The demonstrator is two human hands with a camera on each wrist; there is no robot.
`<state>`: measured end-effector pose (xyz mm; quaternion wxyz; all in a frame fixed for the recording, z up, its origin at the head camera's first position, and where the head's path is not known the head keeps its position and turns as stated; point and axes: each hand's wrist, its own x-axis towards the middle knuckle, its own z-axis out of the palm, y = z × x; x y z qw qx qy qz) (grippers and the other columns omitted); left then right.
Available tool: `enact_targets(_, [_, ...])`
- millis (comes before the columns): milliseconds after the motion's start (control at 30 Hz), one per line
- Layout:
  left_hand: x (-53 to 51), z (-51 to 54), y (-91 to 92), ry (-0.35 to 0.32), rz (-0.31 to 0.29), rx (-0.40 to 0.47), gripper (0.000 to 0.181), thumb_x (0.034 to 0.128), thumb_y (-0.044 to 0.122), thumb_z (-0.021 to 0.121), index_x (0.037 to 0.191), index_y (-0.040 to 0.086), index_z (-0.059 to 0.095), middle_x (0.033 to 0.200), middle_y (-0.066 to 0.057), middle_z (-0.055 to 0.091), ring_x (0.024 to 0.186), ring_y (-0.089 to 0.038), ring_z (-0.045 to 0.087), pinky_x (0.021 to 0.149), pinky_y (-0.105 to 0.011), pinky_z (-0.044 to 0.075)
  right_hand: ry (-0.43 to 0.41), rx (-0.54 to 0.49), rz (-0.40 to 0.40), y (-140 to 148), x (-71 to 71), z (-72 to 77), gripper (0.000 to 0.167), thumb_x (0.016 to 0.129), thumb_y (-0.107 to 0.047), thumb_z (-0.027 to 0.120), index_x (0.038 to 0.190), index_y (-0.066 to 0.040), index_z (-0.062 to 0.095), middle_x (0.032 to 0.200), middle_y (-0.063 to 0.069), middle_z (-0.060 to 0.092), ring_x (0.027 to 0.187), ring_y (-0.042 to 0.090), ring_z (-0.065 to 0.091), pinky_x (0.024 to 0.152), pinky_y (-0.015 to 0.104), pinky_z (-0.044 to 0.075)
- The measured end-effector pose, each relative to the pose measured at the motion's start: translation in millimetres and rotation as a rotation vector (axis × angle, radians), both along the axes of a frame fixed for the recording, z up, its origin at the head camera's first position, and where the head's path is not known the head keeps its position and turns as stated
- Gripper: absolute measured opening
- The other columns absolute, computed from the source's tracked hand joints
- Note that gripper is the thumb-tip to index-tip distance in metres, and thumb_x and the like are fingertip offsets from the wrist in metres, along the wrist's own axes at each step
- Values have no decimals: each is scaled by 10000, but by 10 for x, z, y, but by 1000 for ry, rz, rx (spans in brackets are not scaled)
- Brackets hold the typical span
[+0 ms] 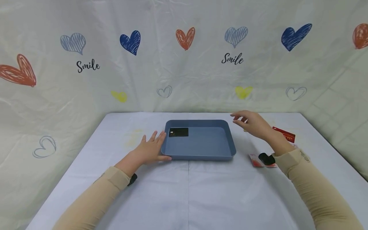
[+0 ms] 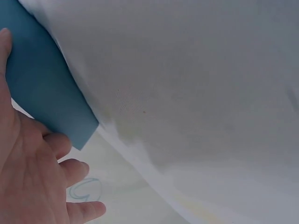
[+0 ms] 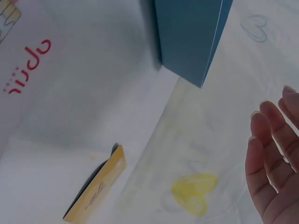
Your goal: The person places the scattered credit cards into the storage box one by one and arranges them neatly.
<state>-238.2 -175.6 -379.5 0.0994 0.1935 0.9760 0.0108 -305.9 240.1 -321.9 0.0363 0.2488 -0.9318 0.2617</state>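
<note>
A blue-grey tray (image 1: 201,157) stands on the white-covered table, with a black VIP card (image 1: 179,132) lying inside at its upper left. My left hand (image 1: 150,148) touches the tray's left side, fingers spread; in the left wrist view the hand (image 2: 35,172) lies along the blue tray wall (image 2: 46,79). Raised to the right of the tray's far corner, my right hand (image 1: 253,125) holds nothing, its fingers slightly bent. Below it in the right wrist view, where the hand (image 3: 280,163) shows at the right edge, is a yellow card (image 3: 98,186) on the table.
Partly behind my right forearm lie a red VIP card (image 1: 284,134) and a white-and-red card (image 1: 257,160). In the right wrist view, red lettering (image 3: 28,65) shows at the left. A white sheet with printed hearts (image 1: 185,38) hangs behind the table.
</note>
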Motion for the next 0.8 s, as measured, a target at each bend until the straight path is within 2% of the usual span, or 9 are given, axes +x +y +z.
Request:
enact_targets(233, [-10,-18,-13,3,-4,24,1120,919,722,578,1646,38,70,1710,-108,89,1560,-372,41,1169,-699,95,21,3,-58,160,-22,-54,340,1027,-136,646,1344,-12,645,1160,188,700,974,331,667,704,402,543])
enact_targets(467, [4,-21,-8,2,-5,21,1117,919,718,582,1644,30,84,1709,-114,100,1559,-379,51,1168,-698,106,-77,-22,-152,408,-8,-121,409,1051,-248,616,1379,-4,606,1200,234,669,1022,373,644,675,360,542])
enact_targets(667, [16,5,-13,-4,-5,12,1114,927,715,573,1643,27,67,1709,-118,91,1559,-378,48,1167,-700,102,-172,-46,-173,670,-89,-185,461,1076,-293,563,1412,22,561,1241,289,640,1025,398,656,759,370,524])
enact_targets(800, [17,2,-5,-2,-5,17,1110,929,708,577,1643,25,72,1709,-119,93,1559,-378,53,1167,-700,104,-198,-45,-188,818,-126,-247,482,1085,-307,539,1421,39,545,1252,307,628,1063,416,633,760,361,522])
